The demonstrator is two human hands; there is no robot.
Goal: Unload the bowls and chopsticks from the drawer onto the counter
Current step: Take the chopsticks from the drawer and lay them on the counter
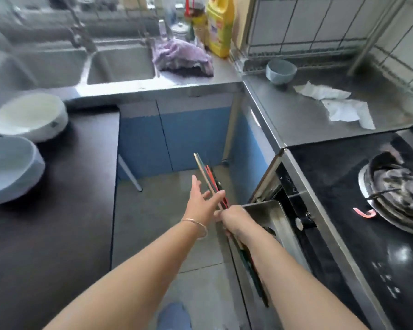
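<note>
Two bare forearms nearest the lens, reaching forward over the tiled floor (200,270). Right hand (234,219) closed around a bundle of chopsticks (210,179), thin ends pointing up and away, thick ends running back under the forearm. Left hand (202,203) open, fingers spread, palm turned toward the sticks, fingertips just beside them or touching; cannot tell which. Thin bracelet (196,226) on the left wrist. Open drawer (270,213) just right of the hands, steel, pulled out from under the stove (391,191); inside hidden by the arm. On the dark counter (65,210) at left, two bowls: pale blue bowl (7,167) at the near edge, white bowl (30,116) behind it, close together. Farther away, small blue bowl (281,71) on the steel counter (320,115), near crumpled paper towels (339,103). Sink (122,65) at the back, purple cloth (184,58) and yellow bottle (221,25) beside it. Whole frame somewhat blurred.
</note>
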